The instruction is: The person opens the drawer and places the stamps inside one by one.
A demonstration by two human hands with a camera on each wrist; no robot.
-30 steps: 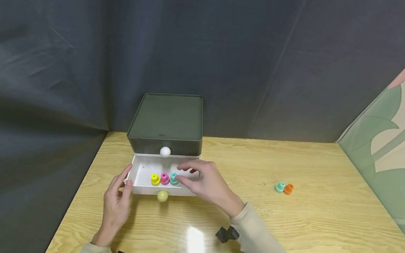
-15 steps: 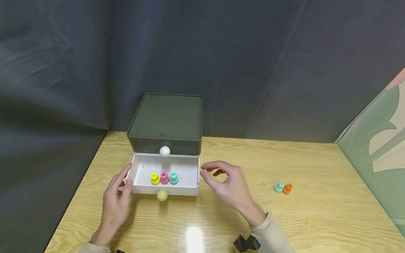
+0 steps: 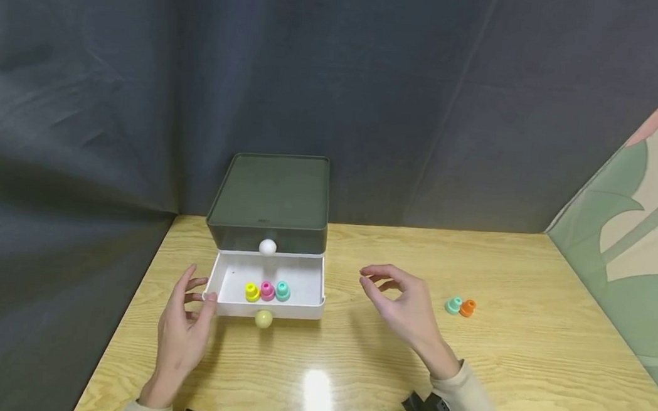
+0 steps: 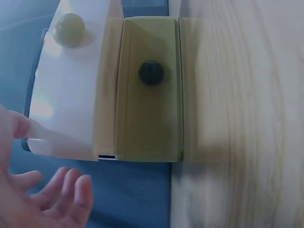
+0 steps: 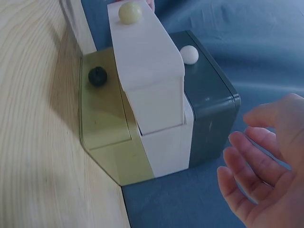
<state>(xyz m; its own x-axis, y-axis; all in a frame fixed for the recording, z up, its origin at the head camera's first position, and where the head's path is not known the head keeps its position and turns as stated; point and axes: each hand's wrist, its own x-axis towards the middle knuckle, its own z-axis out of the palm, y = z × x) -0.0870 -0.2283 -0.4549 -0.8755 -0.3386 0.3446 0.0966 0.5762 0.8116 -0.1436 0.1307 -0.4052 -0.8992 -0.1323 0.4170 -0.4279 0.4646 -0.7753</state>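
A white drawer [image 3: 308,273] is pulled out of a stacked drawer box [image 3: 276,190] with a dark green top. Inside it stand small stepped plastic pegs: a yellow peg [image 3: 252,292], a pink peg [image 3: 267,291] and a teal peg [image 3: 283,291], side by side near the front wall. My left hand [image 3: 182,335] has its thumb at the drawer's front left corner, while the other fingers are spread beside the box. My right hand [image 3: 407,308] hovers over the table right of the drawer, fingers loosely bent and holding nothing.
A mint peg [image 3: 454,305] and an orange peg [image 3: 468,308] stand together on the wooden table [image 3: 522,368] to the right. Below the white drawer sits a closed olive drawer [image 4: 149,118] with a dark knob [image 4: 151,72]. Dark cloth [image 3: 336,93] hangs behind.
My right hand has left the teal peg in the drawer and moved right, out over the table. My left fingers have come away from the drawer's side; the thumb stays near the corner.
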